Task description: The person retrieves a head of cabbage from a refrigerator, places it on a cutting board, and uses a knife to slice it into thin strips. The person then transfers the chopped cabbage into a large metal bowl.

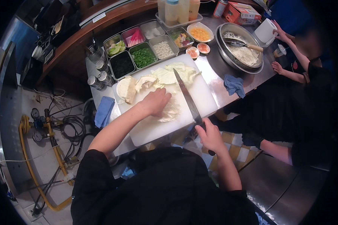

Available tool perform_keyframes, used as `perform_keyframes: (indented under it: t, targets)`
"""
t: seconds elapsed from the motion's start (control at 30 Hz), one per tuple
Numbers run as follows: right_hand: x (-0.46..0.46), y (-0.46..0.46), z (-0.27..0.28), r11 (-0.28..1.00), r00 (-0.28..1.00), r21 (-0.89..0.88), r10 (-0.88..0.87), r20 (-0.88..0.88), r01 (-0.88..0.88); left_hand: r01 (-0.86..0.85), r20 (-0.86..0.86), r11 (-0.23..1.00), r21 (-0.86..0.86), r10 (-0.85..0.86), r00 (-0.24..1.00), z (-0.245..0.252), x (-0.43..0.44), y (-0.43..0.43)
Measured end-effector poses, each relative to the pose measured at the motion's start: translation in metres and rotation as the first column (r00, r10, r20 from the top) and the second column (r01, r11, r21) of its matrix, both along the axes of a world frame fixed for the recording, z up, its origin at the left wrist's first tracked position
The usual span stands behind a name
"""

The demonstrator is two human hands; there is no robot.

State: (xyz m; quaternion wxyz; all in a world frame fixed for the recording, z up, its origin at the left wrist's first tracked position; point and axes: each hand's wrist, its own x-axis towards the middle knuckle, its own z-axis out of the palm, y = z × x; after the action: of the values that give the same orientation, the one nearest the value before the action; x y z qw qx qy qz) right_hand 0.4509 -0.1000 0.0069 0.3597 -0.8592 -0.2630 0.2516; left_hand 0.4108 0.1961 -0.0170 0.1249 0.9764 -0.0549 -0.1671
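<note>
My right hand (211, 135) grips the dark handle of a long chef's knife (188, 97), whose blade lies over the right part of a white cutting board (205, 98), its tip at some cabbage leaves (171, 74). My left hand (156, 102) rests, fingers curled, on shredded cabbage (170, 111) in the middle of the board; its fingertips are partly hidden, and whether it grips any shreds cannot be told. Beyond that hand lie a cut cabbage wedge (126, 89) and a smaller cabbage piece (146, 82).
Metal pans hold chopped green herbs (143, 57), lime wedges (117, 48) and other foods behind the board. A large metal bowl (220, 46) of noodles stands right of them. Blue cloths (104, 112) flank the board. A co-worker's hand (280, 31) touches a paper roll (265, 31).
</note>
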Motion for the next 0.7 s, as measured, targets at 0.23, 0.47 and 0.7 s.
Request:
perform_keyframes:
  t: [0.23, 0.47, 0.7]
  targets:
    - [0.005, 0.007, 0.016, 0.995, 0.984, -0.081, -0.071, -0.163, 0.058, 0.002, 0.030, 1.000, -0.018, -0.001, 1.000, -0.025, 0.007, 0.004]
    - [0.016, -0.001, 0.020, 0.992, 0.958, -0.037, -0.127, -0.256, 0.122, 0.006, 0.037, 0.982, -0.187, 0.001, 0.999, -0.006, 0.016, 0.034]
    - [0.053, -0.020, -0.005, 0.994, 0.940, 0.092, -0.020, -0.340, 0.054, -0.036, 0.022, 0.966, -0.257, 0.043, 0.999, 0.111, 0.042, 0.047]
